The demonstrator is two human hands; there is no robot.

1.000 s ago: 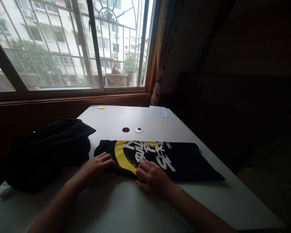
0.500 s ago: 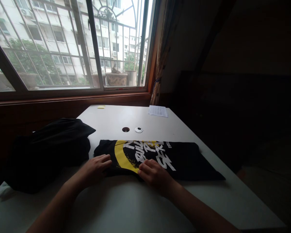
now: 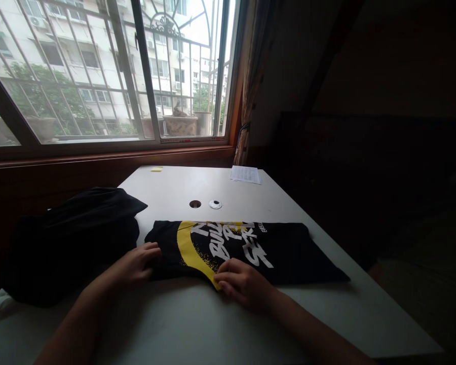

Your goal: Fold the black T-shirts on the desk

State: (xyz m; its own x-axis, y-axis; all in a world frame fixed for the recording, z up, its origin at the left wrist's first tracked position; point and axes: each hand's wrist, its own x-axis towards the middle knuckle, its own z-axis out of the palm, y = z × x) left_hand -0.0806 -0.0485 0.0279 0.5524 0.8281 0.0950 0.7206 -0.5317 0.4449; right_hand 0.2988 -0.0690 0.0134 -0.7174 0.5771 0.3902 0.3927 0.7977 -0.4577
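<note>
A black T-shirt (image 3: 289,253) with a yellow ring print and white lettering lies folded into a flat strip across the white table (image 3: 197,324). My right hand (image 3: 247,284) pinches its near edge around the middle, where the yellow print comes to a point drawn toward me. At the strip's left end, my left hand (image 3: 139,263) has its fingers curled over the near corner of the cloth. My left fingertips and thumb are partly hidden in shadow against the black fabric. The shirt's right end tapers to a corner and lies free.
A heap of black cloth (image 3: 76,238) is at the left, close to my left forearm. Past the shirt are a round cable hole (image 3: 195,204) and a white round cover (image 3: 215,204). Papers (image 3: 245,174) and a yellow note (image 3: 156,169) lie near the far edge, below a barred window (image 3: 110,76).
My left hand has shifted left along the shirt to its end. The right hand has come slightly toward me, drawing the near edge of the cloth down into a point.
</note>
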